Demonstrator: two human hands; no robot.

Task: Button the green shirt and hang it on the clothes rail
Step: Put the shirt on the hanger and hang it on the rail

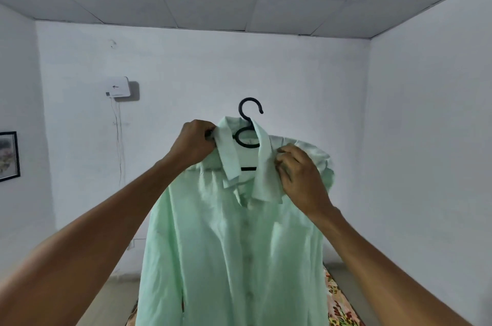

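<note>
A pale green shirt hangs in mid-air in front of me on a black plastic hanger, its front closed along the button placket. The hanger's hook sticks up above the collar and rests on nothing. My left hand is closed on the shirt's left shoulder beside the collar. My right hand pinches the right collar flap and the shoulder fabric. No clothes rail is in view.
White walls and a tiled ceiling surround me. A white box with hanging cables is mounted on the far wall at left. A framed picture hangs at the left edge. Patterned floral fabric shows low at right behind the shirt.
</note>
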